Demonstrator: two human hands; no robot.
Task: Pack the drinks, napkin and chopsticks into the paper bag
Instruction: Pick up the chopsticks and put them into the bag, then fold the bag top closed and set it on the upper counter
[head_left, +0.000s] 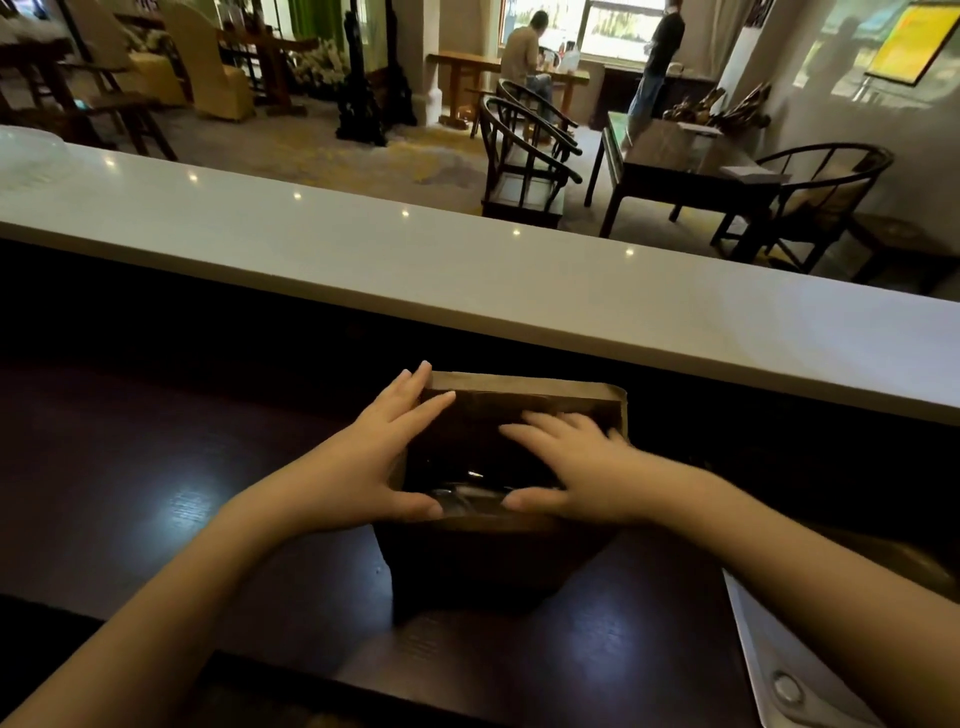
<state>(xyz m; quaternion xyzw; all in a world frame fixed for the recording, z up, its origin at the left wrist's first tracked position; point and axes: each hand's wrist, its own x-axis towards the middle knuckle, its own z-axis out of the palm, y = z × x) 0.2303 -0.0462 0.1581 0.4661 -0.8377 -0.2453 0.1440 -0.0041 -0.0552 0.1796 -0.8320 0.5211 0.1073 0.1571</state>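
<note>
From the head view, the bag stood upright on the dark desk, mouth open. The left hand lay spread on its left rim, the right hand flat over the mouth, neither closed on anything. Something glinted inside, too dark to name. Thin paper, light, creasing easily; best held at the rim folds.

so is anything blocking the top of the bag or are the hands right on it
Nothing visible stands between them. The left hand rests on the left rim of the bag and the right hand lies across its open top. The hands alone cover the opening. Something shiny shows inside, too dark to identify.
</note>
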